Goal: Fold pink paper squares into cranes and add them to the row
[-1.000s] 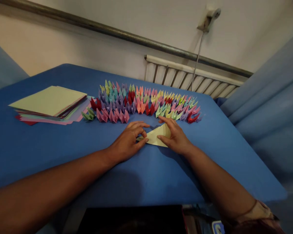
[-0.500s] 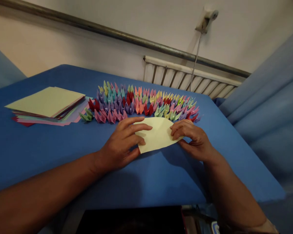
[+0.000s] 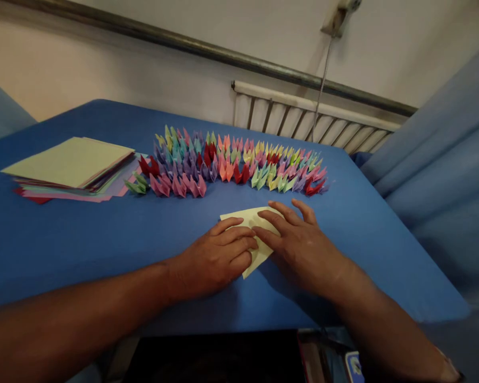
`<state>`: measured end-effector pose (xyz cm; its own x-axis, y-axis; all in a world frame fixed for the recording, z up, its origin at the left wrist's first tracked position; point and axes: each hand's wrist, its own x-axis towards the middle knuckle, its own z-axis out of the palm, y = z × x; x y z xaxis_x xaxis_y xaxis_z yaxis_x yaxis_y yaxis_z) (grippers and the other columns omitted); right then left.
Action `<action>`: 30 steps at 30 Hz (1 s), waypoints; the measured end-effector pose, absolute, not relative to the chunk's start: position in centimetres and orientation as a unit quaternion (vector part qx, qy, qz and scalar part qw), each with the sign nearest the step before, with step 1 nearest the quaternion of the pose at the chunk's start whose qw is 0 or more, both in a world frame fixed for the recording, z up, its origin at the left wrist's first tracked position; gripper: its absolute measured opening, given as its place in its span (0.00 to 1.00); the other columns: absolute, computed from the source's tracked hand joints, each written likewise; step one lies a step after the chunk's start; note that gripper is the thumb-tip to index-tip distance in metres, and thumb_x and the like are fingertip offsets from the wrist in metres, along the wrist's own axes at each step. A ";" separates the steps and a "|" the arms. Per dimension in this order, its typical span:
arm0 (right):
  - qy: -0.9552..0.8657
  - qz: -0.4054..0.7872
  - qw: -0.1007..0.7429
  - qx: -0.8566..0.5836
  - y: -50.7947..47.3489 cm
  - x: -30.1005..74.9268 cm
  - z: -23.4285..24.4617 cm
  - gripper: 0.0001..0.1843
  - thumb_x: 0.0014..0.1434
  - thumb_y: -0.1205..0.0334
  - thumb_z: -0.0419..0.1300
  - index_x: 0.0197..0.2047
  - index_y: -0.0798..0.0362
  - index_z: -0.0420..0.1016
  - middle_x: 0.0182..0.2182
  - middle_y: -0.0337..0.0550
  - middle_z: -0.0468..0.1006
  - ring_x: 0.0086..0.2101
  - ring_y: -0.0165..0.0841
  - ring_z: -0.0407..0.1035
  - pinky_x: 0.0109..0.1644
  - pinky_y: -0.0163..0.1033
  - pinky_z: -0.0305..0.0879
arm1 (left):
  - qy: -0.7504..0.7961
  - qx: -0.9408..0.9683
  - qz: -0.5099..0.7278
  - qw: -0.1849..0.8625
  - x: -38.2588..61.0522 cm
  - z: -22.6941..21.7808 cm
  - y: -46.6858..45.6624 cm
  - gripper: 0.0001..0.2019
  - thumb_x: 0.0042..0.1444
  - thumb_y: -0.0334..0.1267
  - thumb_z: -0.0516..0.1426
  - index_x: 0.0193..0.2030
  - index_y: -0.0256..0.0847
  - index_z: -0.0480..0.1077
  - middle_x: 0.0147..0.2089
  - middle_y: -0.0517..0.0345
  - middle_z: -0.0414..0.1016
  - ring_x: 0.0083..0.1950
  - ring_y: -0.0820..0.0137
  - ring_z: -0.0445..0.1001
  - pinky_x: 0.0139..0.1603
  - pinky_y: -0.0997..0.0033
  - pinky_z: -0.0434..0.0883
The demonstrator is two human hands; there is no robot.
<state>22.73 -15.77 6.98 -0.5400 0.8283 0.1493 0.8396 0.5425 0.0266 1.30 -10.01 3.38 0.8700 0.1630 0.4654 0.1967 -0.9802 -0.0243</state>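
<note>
A pale yellow sheet of paper (image 3: pixel 259 258), folded over, lies on the blue table in front of me. My left hand (image 3: pixel 225 255) rests on its left part with the fingers laid over it; the thumb is hidden. Over the right part of the paper is my right hand (image 3: pixel 299 244), fingers spread and fingertips touching or just above the sheet. Both hands cover much of the paper, so its full outline is hidden. Just beyond it stand rows of colourful folded paper cranes (image 3: pixel 227 169).
A stack of coloured paper sheets (image 3: pixel 69 162) lies at the left of the blue table (image 3: pixel 104 234). A radiator (image 3: pixel 279 111) and a metal rail (image 3: pixel 207 50) run along the wall behind. Blue curtain (image 3: pixel 451 186) hangs at the right.
The curved paper is now lower and flatter, with its right side folded over. My right hand has moved left and its fingers have spread; my left hand has shifted down slightly.
</note>
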 end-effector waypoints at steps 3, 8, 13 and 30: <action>-0.888 -0.032 0.030 -0.458 -15.7 22.4 7.0 0.13 0.66 0.67 0.53 0.51 0.50 0.74 0.56 0.48 0.73 0.61 0.45 0.58 0.65 0.58 0.46 | -0.091 -0.966 -0.239 0.024 1.2 3.4 -10.1 0.09 0.64 0.28 0.51 0.36 0.39 0.71 0.46 0.55 0.79 0.54 0.66 0.72 0.68 0.56 0.58; -0.874 0.021 -0.063 -0.482 -14.4 22.9 5.9 0.10 0.65 0.69 0.53 0.45 0.55 0.75 0.43 0.50 0.78 0.47 0.42 0.70 0.50 0.47 0.60 | -0.152 -0.967 -0.203 -0.019 1.4 2.5 -8.7 0.10 0.63 0.33 0.54 0.49 0.38 0.72 0.57 0.49 0.75 0.62 0.57 0.67 0.65 0.49 0.59; -0.838 0.042 -0.084 -0.538 -13.8 23.6 5.3 0.12 0.60 0.75 0.51 0.43 0.57 0.73 0.41 0.50 0.76 0.39 0.40 0.71 0.41 0.43 0.60 | -0.207 -0.964 -0.153 -0.061 1.3 1.3 -6.4 0.08 0.63 0.35 0.54 0.44 0.40 0.74 0.59 0.49 0.73 0.63 0.54 0.65 0.64 0.45 0.58; -0.851 0.217 0.090 -0.469 -12.7 25.9 4.5 0.17 0.48 0.78 0.59 0.42 0.55 0.72 0.41 0.45 0.75 0.41 0.34 0.68 0.45 0.37 0.62 | -0.181 -0.968 -0.152 -0.087 -0.1 2.3 -6.3 0.12 0.57 0.34 0.57 0.48 0.40 0.72 0.63 0.47 0.69 0.68 0.51 0.59 0.66 0.43 0.55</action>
<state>25.86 -12.68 4.52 -0.5435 0.8379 -0.0497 0.7598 0.4659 -0.4534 -0.12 -6.26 2.34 0.8883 0.3762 0.2636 0.3233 -0.9197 0.2230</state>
